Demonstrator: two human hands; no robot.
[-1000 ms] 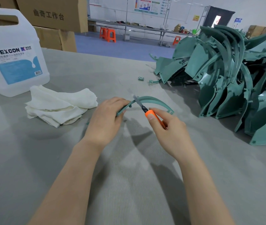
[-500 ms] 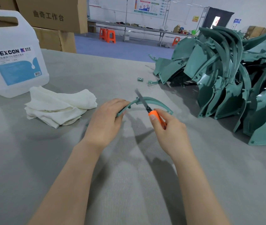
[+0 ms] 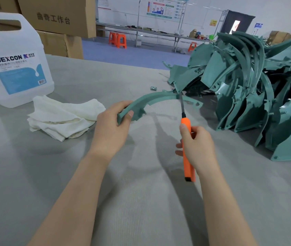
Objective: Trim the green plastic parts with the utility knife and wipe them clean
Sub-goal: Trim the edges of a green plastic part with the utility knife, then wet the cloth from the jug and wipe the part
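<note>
Over the grey fabric surface (image 3: 141,201), the left hand (image 3: 112,125) grips the curved green plastic part (image 3: 158,97) steady while the right hand (image 3: 197,144) clasps the orange utility knife (image 3: 187,151), blade at its edge for trimming

Table cover (image 3: 141,201): grey, finely ribbed. Curved plastic part (image 3: 158,98): teal green, matching the heaped parts (image 3: 247,107). Utility knife (image 3: 188,166): orange handle, black end cap, dark blade. Cloth (image 3: 61,118): off-white. Jug (image 3: 15,82): translucent white, blue label.

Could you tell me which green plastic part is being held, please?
The curved arc gripped by the left hand, with the knife against it; the rest lie in the pile.
</note>
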